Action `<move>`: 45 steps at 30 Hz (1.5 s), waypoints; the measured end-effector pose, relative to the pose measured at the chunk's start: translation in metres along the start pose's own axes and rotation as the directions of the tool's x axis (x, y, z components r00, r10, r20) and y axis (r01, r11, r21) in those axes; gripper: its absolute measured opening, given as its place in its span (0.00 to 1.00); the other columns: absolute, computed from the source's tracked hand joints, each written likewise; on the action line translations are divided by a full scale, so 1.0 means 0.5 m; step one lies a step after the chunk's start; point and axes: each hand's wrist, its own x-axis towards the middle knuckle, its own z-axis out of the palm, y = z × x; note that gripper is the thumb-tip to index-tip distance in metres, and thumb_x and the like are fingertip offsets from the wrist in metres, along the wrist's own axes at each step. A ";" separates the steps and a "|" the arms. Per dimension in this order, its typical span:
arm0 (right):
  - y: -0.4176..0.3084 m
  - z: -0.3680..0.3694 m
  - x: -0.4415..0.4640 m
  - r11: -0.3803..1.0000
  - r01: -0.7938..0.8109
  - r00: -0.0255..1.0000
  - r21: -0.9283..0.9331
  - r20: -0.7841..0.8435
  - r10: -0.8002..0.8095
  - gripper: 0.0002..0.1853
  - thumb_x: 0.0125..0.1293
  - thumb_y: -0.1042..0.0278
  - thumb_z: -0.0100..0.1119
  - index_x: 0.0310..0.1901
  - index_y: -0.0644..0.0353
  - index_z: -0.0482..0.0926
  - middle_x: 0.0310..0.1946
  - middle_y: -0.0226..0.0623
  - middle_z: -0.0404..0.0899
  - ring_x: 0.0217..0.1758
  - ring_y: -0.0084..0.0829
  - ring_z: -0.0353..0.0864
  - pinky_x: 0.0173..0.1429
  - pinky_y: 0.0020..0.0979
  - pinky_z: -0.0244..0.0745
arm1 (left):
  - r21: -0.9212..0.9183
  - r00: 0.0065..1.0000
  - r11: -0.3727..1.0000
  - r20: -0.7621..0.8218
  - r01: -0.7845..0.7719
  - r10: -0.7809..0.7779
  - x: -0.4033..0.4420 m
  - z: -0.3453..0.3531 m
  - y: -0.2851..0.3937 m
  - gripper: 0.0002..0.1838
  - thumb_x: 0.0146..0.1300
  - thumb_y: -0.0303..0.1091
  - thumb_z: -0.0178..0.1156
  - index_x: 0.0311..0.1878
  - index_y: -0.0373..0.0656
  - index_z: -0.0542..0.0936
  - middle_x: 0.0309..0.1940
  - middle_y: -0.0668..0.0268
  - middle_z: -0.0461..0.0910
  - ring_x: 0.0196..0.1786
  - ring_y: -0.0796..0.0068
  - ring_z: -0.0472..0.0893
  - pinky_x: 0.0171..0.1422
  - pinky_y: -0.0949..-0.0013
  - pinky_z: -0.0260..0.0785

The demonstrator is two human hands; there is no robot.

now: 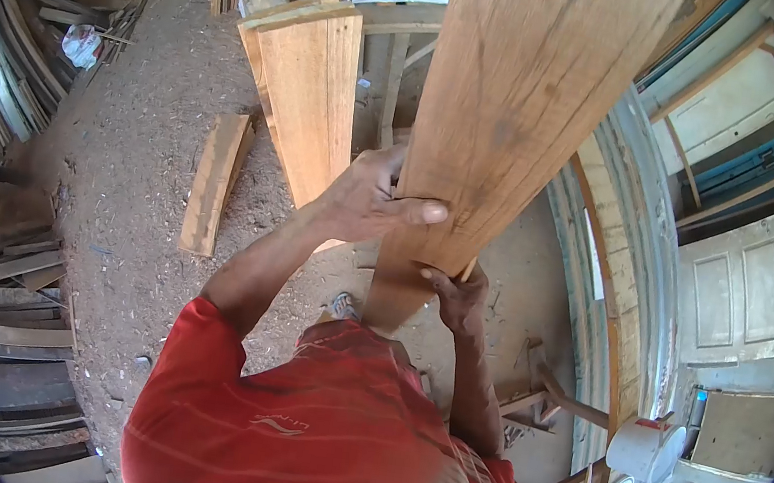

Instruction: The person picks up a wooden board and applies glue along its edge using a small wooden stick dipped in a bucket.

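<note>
A long, wide wooden board point(535, 85) stands steeply in front of my body, its lower end near my feet. My left hand point(373, 196) grips its left edge, the thumb lying across the face and the fingers hidden behind. Lower down, my right hand point(459, 300) holds the opposite edge, with its thumb on the face. Beside the right fingers shows a thin, pale strip point(468, 270) whose kind I cannot make out. Close to my left forearm, several more wooden boards point(305, 84) lean together.
A short plank point(215, 185) lies on the shaving-strewn floor point(150, 113). Stacked wood offcuts point(9, 329) line the left side. On the right are long stacked boards point(628, 303), a panelled door point(747, 289) and a white round container point(645, 447).
</note>
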 end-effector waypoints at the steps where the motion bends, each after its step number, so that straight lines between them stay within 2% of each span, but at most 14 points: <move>1: -0.012 0.000 0.004 0.997 0.020 1.000 0.077 -0.018 -0.019 0.31 0.66 0.62 0.82 0.66 0.67 0.80 0.52 0.39 0.91 0.53 0.25 0.87 0.58 0.30 0.83 | -0.030 0.999 0.999 -0.004 -0.033 0.033 0.017 -0.001 0.016 0.41 0.70 0.53 0.75 0.76 0.36 0.72 0.62 0.53 0.86 0.66 0.62 0.85 0.69 0.57 0.77; 9: -0.143 0.007 0.049 0.981 -0.086 0.953 -0.175 -0.301 0.030 0.28 0.67 0.56 0.81 0.60 0.69 0.84 0.47 0.36 0.91 0.50 0.24 0.86 0.55 0.30 0.82 | -0.391 0.954 0.890 -0.269 -0.233 0.131 0.030 -0.036 -0.107 0.48 0.77 0.66 0.61 0.81 0.32 0.65 0.71 0.48 0.78 0.76 0.57 0.76 0.79 0.58 0.67; 12: -0.180 -0.011 0.106 0.980 0.053 0.927 -0.191 -0.355 -0.119 0.26 0.69 0.57 0.79 0.59 0.68 0.85 0.49 0.37 0.90 0.51 0.25 0.86 0.56 0.30 0.81 | -0.107 0.986 0.994 -0.159 0.023 -0.040 -0.083 0.017 -0.349 0.52 0.77 0.72 0.54 0.83 0.32 0.62 0.77 0.45 0.71 0.81 0.53 0.70 0.83 0.54 0.63; 16: -0.222 -0.065 0.152 0.935 0.353 0.885 -0.042 -0.308 -0.348 0.23 0.71 0.60 0.77 0.59 0.68 0.85 0.52 0.36 0.89 0.53 0.26 0.85 0.60 0.30 0.79 | 0.129 0.927 0.931 -0.209 0.342 -0.312 -0.190 0.132 -0.522 0.53 0.76 0.75 0.52 0.84 0.34 0.62 0.81 0.42 0.67 0.84 0.47 0.66 0.86 0.51 0.59; 17: -0.221 -0.092 0.167 0.946 0.324 0.905 -0.003 -0.292 -0.310 0.23 0.73 0.61 0.75 0.61 0.68 0.84 0.52 0.34 0.88 0.54 0.25 0.84 0.62 0.31 0.78 | 0.167 0.906 0.902 -0.225 0.397 -0.358 -0.197 0.150 -0.541 0.53 0.76 0.75 0.52 0.84 0.35 0.62 0.82 0.42 0.66 0.85 0.46 0.65 0.87 0.51 0.58; 20: -0.287 -0.118 0.175 0.946 0.315 0.908 0.076 -0.314 -0.277 0.27 0.72 0.58 0.76 0.63 0.68 0.81 0.46 0.31 0.86 0.44 0.21 0.82 0.45 0.28 0.75 | 0.055 0.929 0.946 -0.216 0.319 -0.301 -0.194 0.200 -0.590 0.48 0.77 0.74 0.52 0.77 0.36 0.74 0.73 0.43 0.77 0.77 0.50 0.75 0.81 0.53 0.65; 23: -0.368 -0.120 0.167 0.921 0.361 0.882 0.145 -0.375 -0.287 0.29 0.70 0.54 0.78 0.61 0.67 0.81 0.40 0.30 0.83 0.33 0.18 0.78 0.30 0.25 0.66 | -0.059 0.911 0.943 -0.245 0.327 -0.331 -0.187 0.201 -0.575 0.43 0.77 0.74 0.53 0.61 0.36 0.85 0.52 0.50 0.87 0.59 0.58 0.83 0.67 0.54 0.73; 26: -0.373 -0.153 0.184 0.925 0.353 0.870 0.139 -0.413 -0.270 0.30 0.68 0.49 0.79 0.59 0.65 0.81 0.42 0.31 0.82 0.35 0.20 0.79 0.29 0.26 0.61 | 0.013 0.844 0.962 -0.484 0.271 -0.231 -0.183 0.204 -0.542 0.40 0.77 0.72 0.53 0.48 0.35 0.86 0.32 0.62 0.81 0.41 0.68 0.80 0.50 0.58 0.73; 29: -0.361 -0.205 0.218 0.923 0.351 0.879 0.157 -0.396 -0.267 0.32 0.68 0.47 0.79 0.58 0.67 0.80 0.43 0.33 0.83 0.37 0.22 0.80 0.29 0.26 0.61 | -0.074 0.733 0.939 -0.606 0.336 -0.310 -0.186 0.204 -0.459 0.36 0.78 0.68 0.54 0.45 0.36 0.85 0.26 0.66 0.75 0.34 0.72 0.77 0.41 0.61 0.71; 32: -0.357 -0.227 0.235 0.901 0.374 0.883 0.218 -0.380 -0.275 0.32 0.69 0.47 0.78 0.58 0.70 0.80 0.43 0.35 0.83 0.36 0.21 0.80 0.28 0.24 0.62 | 0.030 0.663 0.914 -0.698 0.404 -0.270 -0.204 0.186 -0.369 0.35 0.78 0.66 0.55 0.44 0.36 0.86 0.22 0.67 0.74 0.30 0.76 0.75 0.37 0.63 0.70; 38: -0.293 -0.270 0.263 0.883 0.264 0.936 0.388 -0.322 -0.139 0.29 0.74 0.50 0.74 0.62 0.67 0.79 0.46 0.35 0.83 0.38 0.19 0.80 0.28 0.21 0.64 | 0.282 0.587 0.710 -0.778 0.645 -0.225 -0.245 0.144 -0.247 0.38 0.75 0.71 0.53 0.43 0.39 0.89 0.32 0.43 0.85 0.39 0.40 0.87 0.48 0.46 0.76; 42: -0.201 -0.301 0.304 0.845 0.163 0.978 0.510 -0.194 -0.071 0.31 0.78 0.46 0.69 0.68 0.63 0.75 0.54 0.34 0.81 0.42 0.18 0.79 0.28 0.21 0.65 | 0.361 0.559 0.636 -0.818 0.682 -0.135 -0.282 0.142 -0.217 0.35 0.83 0.63 0.46 0.43 0.38 0.88 0.31 0.43 0.84 0.39 0.41 0.86 0.47 0.46 0.75; 43: -0.182 -0.303 0.312 0.843 0.165 0.976 0.512 -0.211 -0.062 0.32 0.79 0.45 0.67 0.69 0.63 0.74 0.55 0.34 0.80 0.42 0.18 0.79 0.28 0.21 0.66 | 0.405 0.543 0.690 -0.840 0.600 0.020 -0.283 0.151 -0.219 0.35 0.86 0.59 0.42 0.40 0.37 0.85 0.28 0.45 0.82 0.36 0.41 0.84 0.44 0.46 0.73; 45: -0.150 -0.299 0.328 0.844 0.164 0.970 0.510 -0.237 -0.046 0.33 0.81 0.43 0.63 0.72 0.63 0.71 0.58 0.34 0.79 0.43 0.17 0.79 0.28 0.20 0.67 | 0.410 0.545 0.710 -0.837 0.572 0.044 -0.275 0.149 -0.202 0.36 0.86 0.59 0.41 0.39 0.36 0.85 0.29 0.45 0.82 0.35 0.40 0.83 0.43 0.46 0.73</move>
